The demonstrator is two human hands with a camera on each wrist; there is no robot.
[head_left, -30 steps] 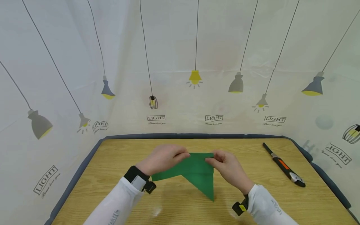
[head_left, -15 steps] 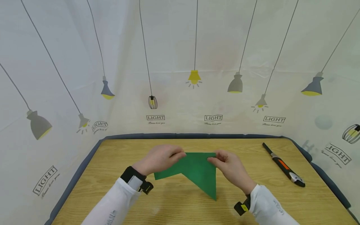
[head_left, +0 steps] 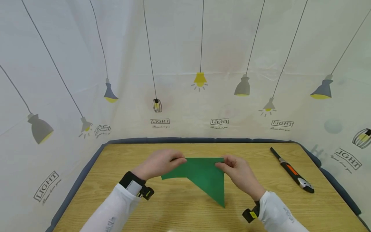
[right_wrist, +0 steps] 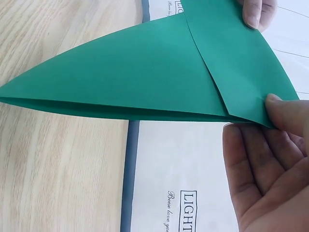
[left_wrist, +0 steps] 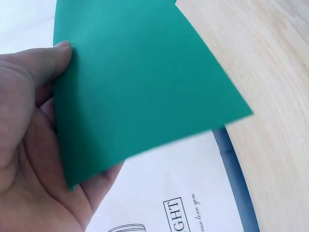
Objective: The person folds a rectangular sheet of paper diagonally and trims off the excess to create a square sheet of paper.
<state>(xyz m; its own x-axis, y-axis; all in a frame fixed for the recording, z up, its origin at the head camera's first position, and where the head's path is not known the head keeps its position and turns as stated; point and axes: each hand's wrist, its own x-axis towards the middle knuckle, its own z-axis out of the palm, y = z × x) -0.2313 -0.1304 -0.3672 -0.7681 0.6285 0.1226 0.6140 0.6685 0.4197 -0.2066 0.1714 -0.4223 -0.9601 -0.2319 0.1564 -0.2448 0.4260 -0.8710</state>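
A folded sheet of green paper (head_left: 204, 175) hangs between both hands over the wooden table, its straight edge on top and a pointed corner drooping at the right. My left hand (head_left: 159, 164) pinches the upper edge toward the left, thumb on the near face. In the left wrist view the paper (left_wrist: 140, 77) lies across those fingers, which it partly hides. At the upper right corner my right hand (head_left: 239, 175) pinches the paper between thumb and fingers. The right wrist view shows folded layers in the green paper (right_wrist: 130, 72), slightly parted along the lower edge.
A black, orange and grey tool with a slim dark shaft (head_left: 295, 174) lies on the table at the right. The wooden table (head_left: 185, 214) has a dark blue padded edge (head_left: 185, 140). White sheeting (head_left: 179, 58) printed with lamps surrounds it.
My left hand has slid leftward along the paper's top edge, baring more of it. My right hand and the paper have shifted slightly right. The tool on the table stays put.
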